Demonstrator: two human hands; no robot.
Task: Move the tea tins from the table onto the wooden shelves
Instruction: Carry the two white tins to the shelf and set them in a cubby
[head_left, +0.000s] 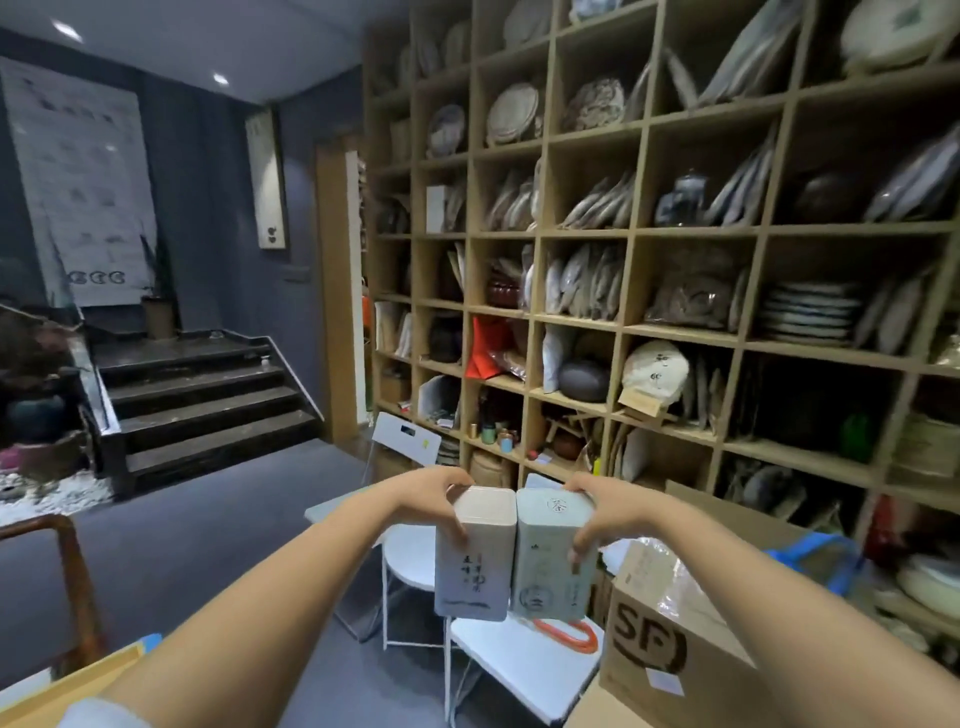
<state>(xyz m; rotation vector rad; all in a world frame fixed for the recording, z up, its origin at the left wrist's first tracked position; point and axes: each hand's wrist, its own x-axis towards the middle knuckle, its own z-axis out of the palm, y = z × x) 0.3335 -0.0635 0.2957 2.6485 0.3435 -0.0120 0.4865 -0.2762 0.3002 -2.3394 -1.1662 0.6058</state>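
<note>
Two tea tins are in view, a white tin and a pale green tin, with two hands, the left hand and right hand. One cardboard box, one orange ring and one staircase show, plus a folding chair.

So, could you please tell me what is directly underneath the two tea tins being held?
The white tin and green tin hang above a white folding chair with an orange loop on its seat. The tins cover part of that seat.
</note>
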